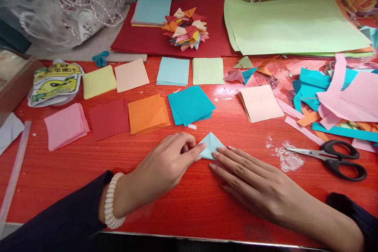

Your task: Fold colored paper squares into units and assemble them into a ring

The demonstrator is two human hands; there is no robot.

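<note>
A light blue paper [210, 145], folded into a small triangle with its point away from me, lies on the red table between my hands. My left hand [165, 161], with a white coiled band at the wrist, pinches the triangle's left corner between thumb and curled fingers. Stretched out nearly flat, my right hand [254, 181] rests its fingertips on the right corner and the table beside it. Just beyond are stacks of teal squares [191, 104] and orange squares [147, 114]. Peach squares [260, 103] lie farther right.
Black-handled scissors [333, 157] lie right of my right hand, near paper scraps [348, 98]. Pink squares [65, 126] and dark red squares [110, 119] are at left. A multicoloured folded-paper ring [187, 29] sits at the back, beside large green sheets [295, 27].
</note>
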